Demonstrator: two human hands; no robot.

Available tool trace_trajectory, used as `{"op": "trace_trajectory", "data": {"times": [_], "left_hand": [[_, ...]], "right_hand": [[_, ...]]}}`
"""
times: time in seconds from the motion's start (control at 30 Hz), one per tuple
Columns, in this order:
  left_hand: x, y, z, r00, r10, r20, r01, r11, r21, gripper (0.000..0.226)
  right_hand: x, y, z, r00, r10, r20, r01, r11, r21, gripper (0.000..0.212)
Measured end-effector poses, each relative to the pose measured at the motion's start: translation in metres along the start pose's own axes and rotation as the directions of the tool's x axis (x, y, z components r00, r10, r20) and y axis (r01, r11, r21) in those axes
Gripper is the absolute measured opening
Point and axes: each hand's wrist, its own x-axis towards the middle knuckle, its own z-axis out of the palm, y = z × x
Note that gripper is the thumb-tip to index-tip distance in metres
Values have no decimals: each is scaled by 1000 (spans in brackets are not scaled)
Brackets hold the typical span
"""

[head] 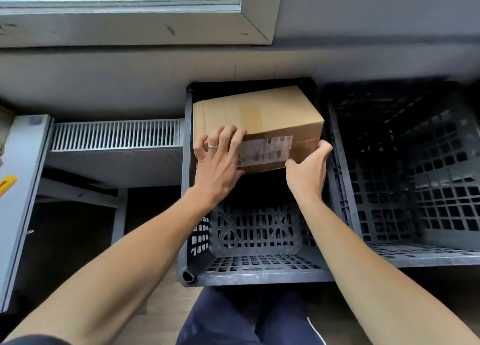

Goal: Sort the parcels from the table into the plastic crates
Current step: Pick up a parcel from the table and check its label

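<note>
Down at 6 o'clock, knees in dark blue trousers (233, 324) over a strip of pale wooden floor (161, 303). Both bare forearms reach forward to 12 o'clock, over the open black crate (259, 276) that sits right in front of the knees. Its slotted bottom and near wall show in plain view.

Up to the hands now. The left hand (220, 160), with a ring (213, 146) on one finger, has its fingers (228, 135) spread and hooked over the near top edge of the parcel (259, 111), thumb tucked at the lower edge. The right hand (309, 168) takes the corner at 3 o'clock, thumb on the near face, fingers (326, 146) wrapped round the end. Both are clamped on it.

The parcel is a brown cardboard box, taped across the top, with a white label (265, 150) on its near face, too blurred to read. It sits tilted in the crate's mouth, over the far half, hiding the far wall. Whether it rests on anything below, I cannot tell.

At 2 o'clock, just beside the first, is a second crate (415, 253), lattice walls, dark inside. At 10 o'clock a white radiator (117, 134) runs up to the crate's left side. At 9 o'clock there's a grey panel (23, 188) with a yellow mark (7, 185). Farthest off, the grey wall (363, 59), and a scuffed window sill (130, 33) at 11 o'clock.
</note>
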Motion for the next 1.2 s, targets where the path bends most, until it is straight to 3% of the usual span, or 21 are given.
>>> {"op": "trace_trajectory", "data": {"times": [0.1,0.23,0.37,0.53,0.77,0.9,1.13,1.2], "left_hand": [[-13,7,5,1000,-14,-23,13,1000,-28,100],[-13,16,0,998,-52,27,52,999,-3,92],[2,11,-10,990,-79,119,74,996,45,101],[16,6,-15,938,-40,346,-5,992,128,118],[9,-1,-12,966,76,247,-94,994,62,92],[20,-10,-15,992,92,82,-93,996,15,81],[37,-12,3,986,55,158,-65,996,57,75],[44,-12,4,986,49,158,-53,998,23,76]], "right_hand": [[-6,11,-5,995,89,49,-88,996,-30,62],[-11,23,-4,991,110,80,-108,994,-28,59],[-17,28,1,993,70,96,-69,997,-16,74],[-23,38,3,987,122,101,-126,991,36,62],[-17,29,-3,997,71,17,-73,991,109,37],[-20,31,3,999,34,-1,-34,986,163,30],[3,10,18,992,77,102,-85,994,76,60],[18,2,18,993,85,82,-89,995,51,56]]}}
